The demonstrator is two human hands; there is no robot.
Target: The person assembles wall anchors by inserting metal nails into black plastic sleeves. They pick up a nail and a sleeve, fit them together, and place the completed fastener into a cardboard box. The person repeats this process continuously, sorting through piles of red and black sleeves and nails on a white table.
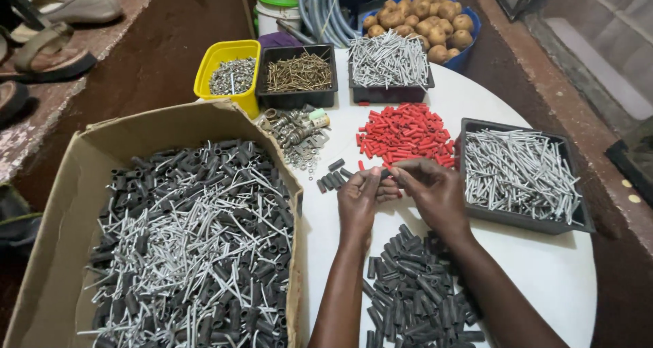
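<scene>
Grey and short, a small sleeve piece (385,174) is pinched between the fingertips of the left hand (360,200) and the right hand (435,192), both closed on it above the white table (564,266). Just beyond the grip red plugs (406,134) are heaped, a tray of silver pins (520,173) is set to its right, and dark sleeves (415,290) are piled beneath the wrists. Since so little of the piece is held, it could well be dropped into that pile and lost.
</scene>
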